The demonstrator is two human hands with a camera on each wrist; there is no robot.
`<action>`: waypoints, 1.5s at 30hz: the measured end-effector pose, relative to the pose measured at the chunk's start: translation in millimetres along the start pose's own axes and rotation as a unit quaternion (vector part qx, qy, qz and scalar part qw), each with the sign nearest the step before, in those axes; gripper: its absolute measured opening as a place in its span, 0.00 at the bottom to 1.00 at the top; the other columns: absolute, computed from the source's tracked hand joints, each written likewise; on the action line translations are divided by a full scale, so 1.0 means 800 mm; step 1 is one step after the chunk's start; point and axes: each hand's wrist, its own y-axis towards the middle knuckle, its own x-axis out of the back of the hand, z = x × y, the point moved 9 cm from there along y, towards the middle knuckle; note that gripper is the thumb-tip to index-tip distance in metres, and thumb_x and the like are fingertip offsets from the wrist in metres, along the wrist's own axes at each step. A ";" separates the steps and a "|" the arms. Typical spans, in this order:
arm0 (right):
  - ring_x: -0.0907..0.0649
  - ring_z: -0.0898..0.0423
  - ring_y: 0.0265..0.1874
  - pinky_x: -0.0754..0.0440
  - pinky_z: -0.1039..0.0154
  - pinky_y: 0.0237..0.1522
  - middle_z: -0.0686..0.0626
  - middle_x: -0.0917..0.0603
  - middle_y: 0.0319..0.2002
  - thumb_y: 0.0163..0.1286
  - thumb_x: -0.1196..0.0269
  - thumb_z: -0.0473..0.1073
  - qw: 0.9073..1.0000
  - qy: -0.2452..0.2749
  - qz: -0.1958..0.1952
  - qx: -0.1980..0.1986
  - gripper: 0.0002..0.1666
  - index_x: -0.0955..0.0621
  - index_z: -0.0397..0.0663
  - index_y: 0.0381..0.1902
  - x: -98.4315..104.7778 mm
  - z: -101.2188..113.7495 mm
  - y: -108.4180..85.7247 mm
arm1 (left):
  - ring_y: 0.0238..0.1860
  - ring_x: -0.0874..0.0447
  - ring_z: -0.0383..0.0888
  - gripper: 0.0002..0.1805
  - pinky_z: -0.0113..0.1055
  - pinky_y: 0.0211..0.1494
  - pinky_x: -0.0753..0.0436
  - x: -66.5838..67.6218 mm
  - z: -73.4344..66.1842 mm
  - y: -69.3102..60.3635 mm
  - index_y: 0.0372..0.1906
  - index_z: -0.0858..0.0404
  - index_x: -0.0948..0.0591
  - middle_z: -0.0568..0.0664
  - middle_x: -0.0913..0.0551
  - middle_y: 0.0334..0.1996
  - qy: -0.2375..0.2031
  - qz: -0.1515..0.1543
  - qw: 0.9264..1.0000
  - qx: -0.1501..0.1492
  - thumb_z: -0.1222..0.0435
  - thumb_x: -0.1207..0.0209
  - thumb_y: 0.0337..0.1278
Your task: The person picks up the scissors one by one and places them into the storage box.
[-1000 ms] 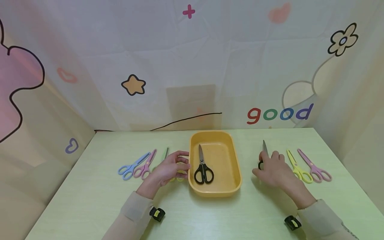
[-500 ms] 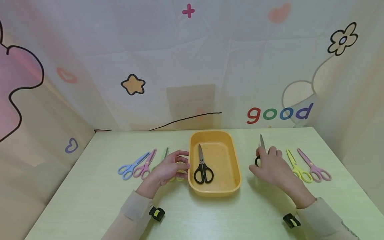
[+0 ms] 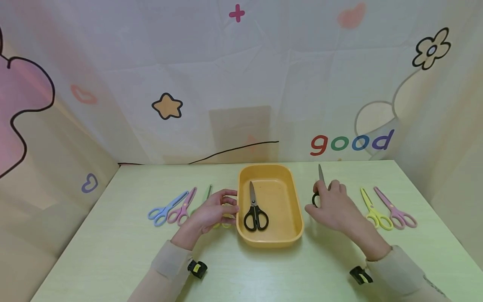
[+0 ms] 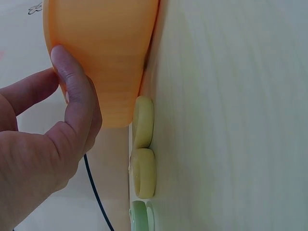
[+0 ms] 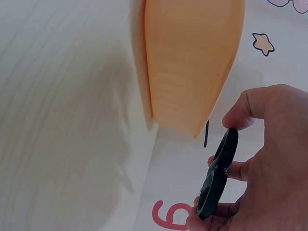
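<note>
Head: right hand (image 3: 333, 207) grips the black scissors (image 3: 321, 174), just off the right edge of the tray (image 3: 270, 244), near it but not over it. So the tray lies left of the right fingers. Scissors' long axis runs near-to-far, tip toward the far edge of the table (image 3: 94, 235) and leaning slightly left, so close to parallel with the tray's long sides. Right hand is clearly the nearer one; left hand (image 3: 211, 212) is across the tray at its left edge, fingers apart, tips touching it. Second black pair (image 3: 256, 214) lies in the tray along the left wall, blades toward the far edge, loops near. Toward the table's right edge: yellow pair (image 3: 371, 208), purple pair (image 3: 393, 209). Toward its left edge: blue pair (image 3: 166, 209), pink pair (image 3: 185, 204), then a green blade (image 3: 209, 192) mostly behind the left hand, so I can't say much about it.

Left wrist: thumb at the rim, fingers on the tray's outer wall, spread. Two yellow loops (image 4: 149, 172) and a green loop (image 4: 140, 216) rest on the table beside it.

Right wrist: thumb on one end of the handles, fingers curled round behind them. Scissors are clear of the table and apart from the tray wall. Look: matte black plastic loops, slim; plain silver tapered blades per head view.
</note>
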 end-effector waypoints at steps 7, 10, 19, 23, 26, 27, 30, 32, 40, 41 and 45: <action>0.31 0.37 0.41 0.28 0.53 0.29 0.36 0.33 0.38 0.62 0.38 0.50 1.000 -0.004 -0.011 0.026 0.21 0.28 0.44 0.47 0.004 0.022 0.001 | 0.36 0.19 0.45 0.30 0.36 0.39 0.12 0.001 0.001 0.000 0.72 0.74 0.37 0.59 0.26 0.48 0.000 0.001 1.000 0.000 0.78 0.42 0.69; 0.31 0.38 0.40 0.27 0.53 0.29 0.36 0.32 0.38 0.61 0.37 0.50 0.999 -0.006 -0.013 0.039 0.22 0.28 0.43 0.47 0.004 0.031 0.001 | 0.36 0.19 0.45 0.30 0.36 0.38 0.12 0.000 0.001 0.000 0.71 0.74 0.38 0.59 0.26 0.48 -0.001 0.001 1.000 0.000 0.78 0.42 0.69; 0.31 0.41 0.39 0.28 0.55 0.30 0.38 0.33 0.39 0.60 0.37 0.49 0.998 -0.010 -0.012 0.063 0.22 0.27 0.44 0.48 0.002 0.057 0.003 | 0.36 0.19 0.45 0.30 0.36 0.38 0.12 0.000 0.001 0.000 0.72 0.74 0.38 0.58 0.26 0.47 -0.006 0.002 1.000 0.000 0.79 0.43 0.69; 0.31 0.41 0.39 0.29 0.55 0.30 0.39 0.32 0.38 0.60 0.37 0.49 0.997 -0.012 -0.012 0.074 0.23 0.27 0.43 0.49 0.001 0.069 0.003 | 0.36 0.19 0.45 0.30 0.36 0.38 0.12 0.000 0.002 0.001 0.72 0.74 0.38 0.58 0.26 0.47 -0.007 0.004 1.000 0.000 0.78 0.43 0.69; 0.31 0.42 0.39 0.29 0.55 0.31 0.39 0.33 0.38 0.60 0.38 0.49 0.997 -0.017 -0.009 0.079 0.24 0.27 0.42 0.50 0.000 0.078 0.002 | 0.37 0.19 0.46 0.30 0.36 0.39 0.12 0.001 0.002 0.001 0.72 0.74 0.37 0.59 0.26 0.48 -0.006 0.005 1.000 0.002 0.78 0.42 0.69; 0.31 0.42 0.39 0.29 0.55 0.31 0.39 0.33 0.38 0.60 0.38 0.49 0.997 -0.019 -0.008 0.080 0.24 0.28 0.42 0.50 -0.001 0.081 0.001 | 0.37 0.19 0.46 0.30 0.37 0.39 0.12 0.001 0.003 0.002 0.72 0.73 0.37 0.60 0.26 0.48 -0.005 0.004 1.000 0.002 0.78 0.42 0.69; 0.31 0.42 0.40 0.29 0.56 0.31 0.39 0.33 0.39 0.60 0.39 0.49 0.996 -0.019 -0.005 0.086 0.24 0.28 0.43 0.50 -0.003 0.090 0.002 | 0.38 0.19 0.47 0.30 0.37 0.40 0.12 0.001 0.004 0.002 0.72 0.73 0.37 0.62 0.26 0.50 -0.003 0.004 1.000 0.004 0.78 0.42 0.69; 0.32 0.42 0.40 0.29 0.56 0.32 0.40 0.33 0.39 0.60 0.39 0.48 0.996 -0.014 -0.002 0.089 0.24 0.28 0.43 0.51 -0.005 0.095 0.003 | 0.39 0.19 0.48 0.30 0.37 0.40 0.12 0.001 0.004 0.002 0.72 0.72 0.37 0.63 0.26 0.51 -0.001 0.004 1.000 0.003 0.78 0.42 0.69; 0.32 0.44 0.42 0.27 0.58 0.32 0.41 0.33 0.41 0.59 0.37 0.47 0.994 0.012 0.018 0.104 0.24 0.28 0.45 0.51 -0.022 0.114 0.003 | 0.38 0.19 0.46 0.30 0.36 0.39 0.12 0.000 0.003 0.002 0.72 0.73 0.37 0.61 0.26 0.50 -0.005 0.006 1.000 0.002 0.78 0.43 0.69; 0.32 0.44 0.42 0.27 0.58 0.32 0.41 0.33 0.41 0.59 0.37 0.47 0.994 0.013 0.021 0.106 0.24 0.28 0.45 0.51 -0.024 0.117 0.003 | 0.37 0.19 0.46 0.30 0.36 0.38 0.12 0.000 0.003 0.001 0.72 0.73 0.37 0.61 0.26 0.49 -0.006 0.006 1.000 0.001 0.78 0.43 0.69; 0.31 0.44 0.42 0.26 0.58 0.31 0.40 0.34 0.41 0.60 0.36 0.47 0.993 0.010 0.043 0.107 0.25 0.28 0.44 0.53 -0.037 0.124 0.004 | 0.37 0.19 0.46 0.30 0.36 0.39 0.12 -0.001 0.002 0.001 0.72 0.74 0.38 0.62 0.26 0.50 -0.005 0.008 1.000 0.001 0.78 0.43 0.69</action>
